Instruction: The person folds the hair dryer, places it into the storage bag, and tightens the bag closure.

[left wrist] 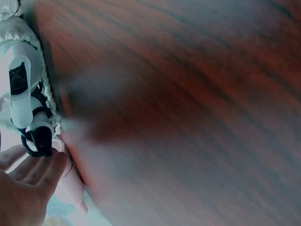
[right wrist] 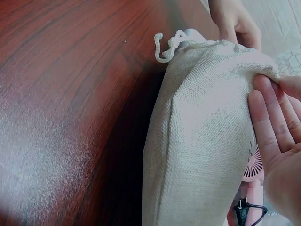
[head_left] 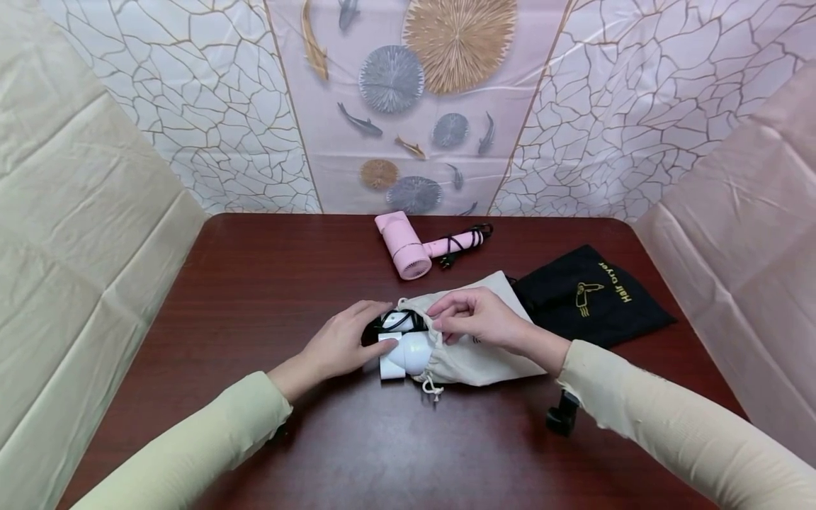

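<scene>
A white hair dryer (head_left: 417,354) with a black cord (left wrist: 43,140) wound about its folded handle lies partly inside a cream drawstring bag (right wrist: 197,132). Its flat nozzle (left wrist: 21,106) and the corded end stick out of the bag's mouth; the rest is hidden by cloth. My left hand (head_left: 344,340) touches this protruding end, thumb over the nozzle and fairly straight fingers against the corded handle. With thumb and fingertips my right hand (head_left: 481,322) pinches the upper edge of the bag's mouth. A knotted drawstring (right wrist: 169,47) hangs from the near side.
Behind the bag lies a pink hair dryer (head_left: 403,244), its own black cord wrapped round the handle. A black pouch (head_left: 574,297) printed "Hair Dryer" lies to the right, next to the bag. Fabric walls (head_left: 720,283) border the brown table (head_left: 268,269) at the back and both sides.
</scene>
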Demonstrator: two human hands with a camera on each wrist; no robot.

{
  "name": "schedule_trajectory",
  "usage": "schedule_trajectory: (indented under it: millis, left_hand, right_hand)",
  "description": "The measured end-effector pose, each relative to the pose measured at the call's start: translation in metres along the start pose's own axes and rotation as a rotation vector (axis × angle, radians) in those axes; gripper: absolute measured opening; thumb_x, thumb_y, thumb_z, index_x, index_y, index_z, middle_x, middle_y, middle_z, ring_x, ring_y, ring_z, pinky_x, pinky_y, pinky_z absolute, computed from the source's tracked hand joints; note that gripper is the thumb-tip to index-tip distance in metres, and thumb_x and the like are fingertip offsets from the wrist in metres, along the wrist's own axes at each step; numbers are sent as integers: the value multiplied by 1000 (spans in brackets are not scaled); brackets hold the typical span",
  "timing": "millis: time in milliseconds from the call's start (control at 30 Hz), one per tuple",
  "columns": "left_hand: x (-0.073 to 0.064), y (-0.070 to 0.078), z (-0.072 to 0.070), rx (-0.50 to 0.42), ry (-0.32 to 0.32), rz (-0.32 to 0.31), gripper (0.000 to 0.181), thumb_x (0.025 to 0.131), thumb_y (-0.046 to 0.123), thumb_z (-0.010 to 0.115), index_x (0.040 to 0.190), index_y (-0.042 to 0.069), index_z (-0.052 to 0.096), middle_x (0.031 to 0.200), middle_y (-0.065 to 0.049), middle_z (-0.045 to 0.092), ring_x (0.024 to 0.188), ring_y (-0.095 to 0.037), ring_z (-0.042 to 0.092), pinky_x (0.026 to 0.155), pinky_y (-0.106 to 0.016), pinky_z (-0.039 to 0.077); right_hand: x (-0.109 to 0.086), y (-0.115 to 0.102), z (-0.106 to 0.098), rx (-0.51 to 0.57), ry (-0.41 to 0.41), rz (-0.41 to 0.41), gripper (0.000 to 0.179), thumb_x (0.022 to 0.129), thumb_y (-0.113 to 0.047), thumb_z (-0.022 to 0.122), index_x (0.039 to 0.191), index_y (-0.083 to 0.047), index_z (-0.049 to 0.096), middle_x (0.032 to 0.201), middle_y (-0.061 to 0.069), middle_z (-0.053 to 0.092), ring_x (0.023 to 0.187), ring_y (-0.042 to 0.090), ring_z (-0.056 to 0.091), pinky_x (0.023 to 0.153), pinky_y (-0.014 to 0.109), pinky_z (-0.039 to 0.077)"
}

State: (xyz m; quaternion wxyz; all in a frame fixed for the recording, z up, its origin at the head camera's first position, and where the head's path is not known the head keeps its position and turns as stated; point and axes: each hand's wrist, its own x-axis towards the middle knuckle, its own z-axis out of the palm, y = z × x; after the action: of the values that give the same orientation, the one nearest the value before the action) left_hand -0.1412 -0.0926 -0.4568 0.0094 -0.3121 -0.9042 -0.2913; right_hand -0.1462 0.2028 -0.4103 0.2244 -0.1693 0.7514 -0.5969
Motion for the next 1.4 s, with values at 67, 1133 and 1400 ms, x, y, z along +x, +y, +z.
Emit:
schedule_trajectory:
  millis: [67, 1133, 1400]
  left_hand:
    - [-1, 1, 0, -4, 1, 13, 65, 95, 44, 80, 148, 11, 63, 144, -8, 65, 133, -28, 63, 108, -51, 54]
    - [-3, 5, 7, 11, 17, 9, 65, 92, 48, 81, 142, 9, 67, 140, -9, 67, 131, -28, 64, 108, -50, 54]
    - [10, -9, 11, -144, 78, -36, 46, 102, 40, 71, 133, 6, 73, 124, -11, 76, 116, -29, 72, 99, -50, 57]
  right_hand:
    - [0, 1, -2, -12, 5, 2, 28, 98, 1, 70, 123, 13, 70, 94, 13, 79, 74, 19, 76, 74, 38, 66]
    - [29, -42, 9, -1187, -93, -293, 35, 91, -52, 80, 76, -22, 70, 65, -16, 64, 61, 6, 62, 60, 35, 54]
    - [30, -38, 11, -1212, -185, -342, 15, 89, -23, 79, 78, -21, 68, 65, -15, 60, 60, 1, 56, 56, 31, 48]
